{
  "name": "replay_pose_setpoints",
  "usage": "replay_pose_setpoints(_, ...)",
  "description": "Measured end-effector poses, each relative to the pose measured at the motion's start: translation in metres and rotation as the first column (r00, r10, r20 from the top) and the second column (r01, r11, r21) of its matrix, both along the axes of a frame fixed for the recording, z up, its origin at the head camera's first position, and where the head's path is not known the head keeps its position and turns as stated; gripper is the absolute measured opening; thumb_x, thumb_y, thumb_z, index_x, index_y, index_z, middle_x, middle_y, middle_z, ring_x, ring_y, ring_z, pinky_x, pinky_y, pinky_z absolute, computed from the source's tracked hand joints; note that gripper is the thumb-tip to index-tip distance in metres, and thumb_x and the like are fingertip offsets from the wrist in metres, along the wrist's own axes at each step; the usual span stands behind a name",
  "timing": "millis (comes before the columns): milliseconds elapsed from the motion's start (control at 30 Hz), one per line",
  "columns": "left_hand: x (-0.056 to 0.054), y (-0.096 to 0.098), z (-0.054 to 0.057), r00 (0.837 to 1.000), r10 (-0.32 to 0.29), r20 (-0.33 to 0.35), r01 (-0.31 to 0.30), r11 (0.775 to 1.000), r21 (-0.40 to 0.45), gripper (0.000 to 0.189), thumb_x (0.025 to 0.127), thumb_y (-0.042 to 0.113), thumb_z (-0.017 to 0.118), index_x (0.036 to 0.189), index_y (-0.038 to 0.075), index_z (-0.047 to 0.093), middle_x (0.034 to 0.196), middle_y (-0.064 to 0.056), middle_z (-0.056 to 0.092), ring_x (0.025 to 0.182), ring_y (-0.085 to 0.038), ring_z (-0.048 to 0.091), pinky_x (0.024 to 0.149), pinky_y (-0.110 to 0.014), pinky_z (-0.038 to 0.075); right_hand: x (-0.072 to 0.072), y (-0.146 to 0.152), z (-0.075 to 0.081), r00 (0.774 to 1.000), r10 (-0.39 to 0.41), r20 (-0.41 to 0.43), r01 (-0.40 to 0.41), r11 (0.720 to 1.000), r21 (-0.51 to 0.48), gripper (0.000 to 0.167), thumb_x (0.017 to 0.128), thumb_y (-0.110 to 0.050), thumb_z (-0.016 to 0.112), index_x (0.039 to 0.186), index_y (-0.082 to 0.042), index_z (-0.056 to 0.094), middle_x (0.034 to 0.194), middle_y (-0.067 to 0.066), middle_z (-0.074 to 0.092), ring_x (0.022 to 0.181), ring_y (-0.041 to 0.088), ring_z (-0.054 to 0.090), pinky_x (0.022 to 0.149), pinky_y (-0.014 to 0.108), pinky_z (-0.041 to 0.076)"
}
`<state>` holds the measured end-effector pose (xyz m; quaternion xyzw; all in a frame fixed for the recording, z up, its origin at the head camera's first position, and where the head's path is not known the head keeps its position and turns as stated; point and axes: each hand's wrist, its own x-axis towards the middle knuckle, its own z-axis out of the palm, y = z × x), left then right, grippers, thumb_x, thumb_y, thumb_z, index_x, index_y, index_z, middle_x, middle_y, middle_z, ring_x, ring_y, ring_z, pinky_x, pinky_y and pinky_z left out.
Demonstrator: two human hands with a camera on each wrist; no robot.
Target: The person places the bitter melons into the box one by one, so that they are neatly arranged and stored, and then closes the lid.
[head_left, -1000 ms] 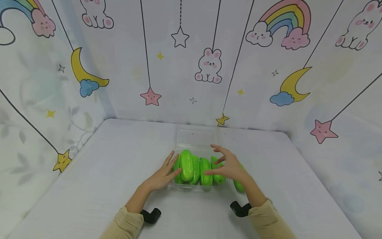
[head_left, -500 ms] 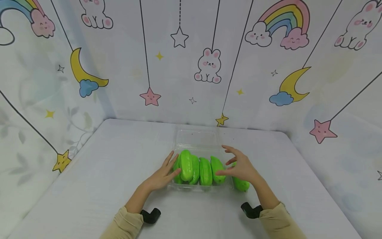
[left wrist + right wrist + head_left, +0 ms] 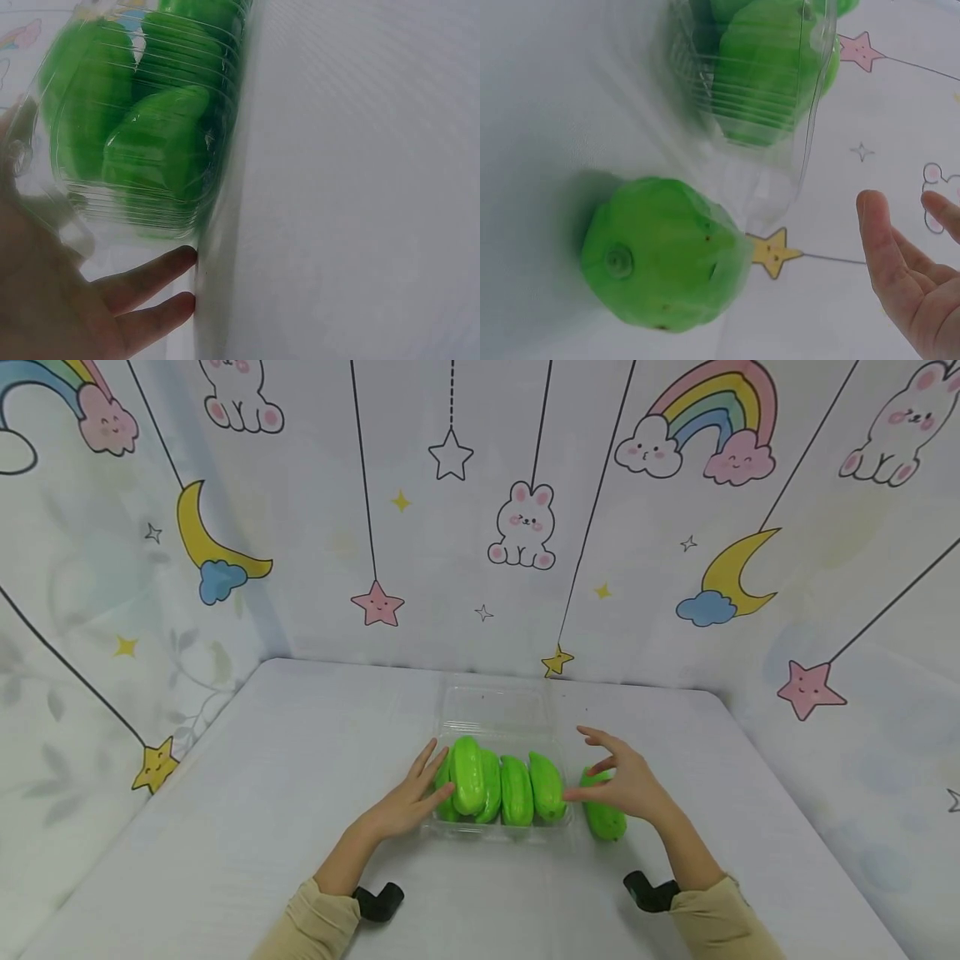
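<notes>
A clear plastic box (image 3: 498, 830) holds several plump, glossy green cucumber-like vegetables (image 3: 516, 789), with one lying raised on top at the left. My left hand (image 3: 403, 803) rests at the box's left side with fingers spread; in the left wrist view its fingertips (image 3: 184, 257) are down by the tabletop, beside the ribbed wall. Just right of the box, a loose green vegetable (image 3: 606, 820) lies on the table, its ribbed, stem-nub end seen in the right wrist view. Over it hovers my right hand (image 3: 632, 785), thumb and fingers apart, holding nothing.
The box's clear lid (image 3: 493, 703) is folded back toward the rear of the white table (image 3: 337, 718). A patterned cloth wall (image 3: 300, 527) rises behind and at both sides. Black angular wrist mounts (image 3: 381, 903) stick out from both sleeves.
My right hand has moved to the right, from above the box to above the loose vegetable, which now shows more fully. My left hand has stayed in place.
</notes>
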<state>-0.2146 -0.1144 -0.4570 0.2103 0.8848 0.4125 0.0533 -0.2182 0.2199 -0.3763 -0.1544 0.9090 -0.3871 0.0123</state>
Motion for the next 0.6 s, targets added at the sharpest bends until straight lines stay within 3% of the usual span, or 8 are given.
replay_pose_setpoints(600,0.001,0.001,0.002,1.0,0.001,0.008,-0.001,1.0,0.002,0.068,0.096,0.045,0.038,0.148,0.013,0.009,0.153,-0.007,-0.007,0.136,-0.035,0.009,0.099,-0.06,0.024,0.002,0.04,0.004,0.999,-0.038,0.008,0.038,0.999,0.031,0.092,0.063,-0.038,0.083,0.14,-0.02,0.035,0.134,0.015,0.041,0.094,0.028,0.058,0.067,0.032,0.053)
